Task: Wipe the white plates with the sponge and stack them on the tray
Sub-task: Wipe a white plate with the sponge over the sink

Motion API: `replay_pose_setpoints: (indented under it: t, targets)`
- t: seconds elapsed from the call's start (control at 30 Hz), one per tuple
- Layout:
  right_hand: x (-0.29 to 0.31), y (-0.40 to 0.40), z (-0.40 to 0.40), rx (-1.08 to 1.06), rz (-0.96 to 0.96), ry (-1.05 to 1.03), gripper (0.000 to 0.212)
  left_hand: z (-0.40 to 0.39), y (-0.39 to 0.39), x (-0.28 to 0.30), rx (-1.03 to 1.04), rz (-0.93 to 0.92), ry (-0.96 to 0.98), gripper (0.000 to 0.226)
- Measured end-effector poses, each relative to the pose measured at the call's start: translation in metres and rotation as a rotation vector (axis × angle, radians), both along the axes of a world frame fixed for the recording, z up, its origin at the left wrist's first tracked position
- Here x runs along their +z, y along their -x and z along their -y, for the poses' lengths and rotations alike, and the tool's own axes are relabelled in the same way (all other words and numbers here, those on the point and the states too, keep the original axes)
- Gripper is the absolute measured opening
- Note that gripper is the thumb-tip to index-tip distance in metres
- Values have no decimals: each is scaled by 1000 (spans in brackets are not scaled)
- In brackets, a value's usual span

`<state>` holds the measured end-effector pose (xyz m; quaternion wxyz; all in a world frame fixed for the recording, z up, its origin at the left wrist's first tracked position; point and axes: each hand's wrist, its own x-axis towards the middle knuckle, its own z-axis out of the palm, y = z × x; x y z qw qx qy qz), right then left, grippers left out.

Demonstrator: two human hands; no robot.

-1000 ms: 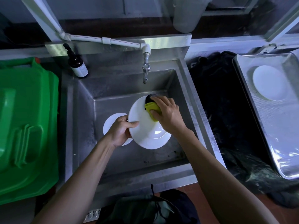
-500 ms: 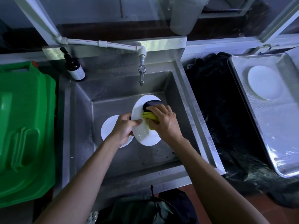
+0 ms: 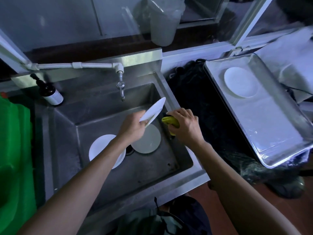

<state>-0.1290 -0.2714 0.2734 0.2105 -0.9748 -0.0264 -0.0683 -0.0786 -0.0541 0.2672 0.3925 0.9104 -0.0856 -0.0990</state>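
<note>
I have the wiped plate (image 3: 153, 111) in my left hand (image 3: 133, 127), fingers clenched round its lower rim, and it stands tilted nearly on edge above the sink (image 3: 108, 116), its top leaning toward the tap (image 3: 120, 87). My right hand (image 3: 184, 126) is curled round the yellow sponge (image 3: 170, 121) just beside the plate, over the sink's right rim, and the sponge does not seem to touch the plate now. I judge the wiping of this plate is done or nearly so, and the step in hand is to carry it across to the tray (image 3: 264, 133).

The tray sits well apart on the right, beyond a dark heap of bags (image 3: 199, 102), and one white plate (image 3: 240, 82) already lies in its far end. To do this well, I would level the plate before it leaves the sink, so any drips fall inside. The grip on the rim looks narrow and a wet plate could slip, so I would keep the thumb pressed on top and move steadily. I would lower it flat and centred on the plate in the tray, rim to rim, and not drop it.

Two more things wait in the sink bottom: a grey-looking plate (image 3: 146, 139) beneath my left hand and a white stack (image 3: 101, 146) to the left. The sponge should stay in my right hand for them.
</note>
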Motion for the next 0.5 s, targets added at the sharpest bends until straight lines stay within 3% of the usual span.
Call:
replay_pose_setpoints:
  t: [0.17, 0.33, 0.5]
  targets:
    - [10, -3, 64, -103, 39, -17, 42, 62, -19, 21, -177, 265, -172, 7]
    - [17, -4, 144, -185, 84, -54, 42, 135, -41, 37, -282, 434, -260, 42]
    - [23, -3, 230, -285, 107, -99, 43, 221, -67, 46, -409, 543, -272, 50]
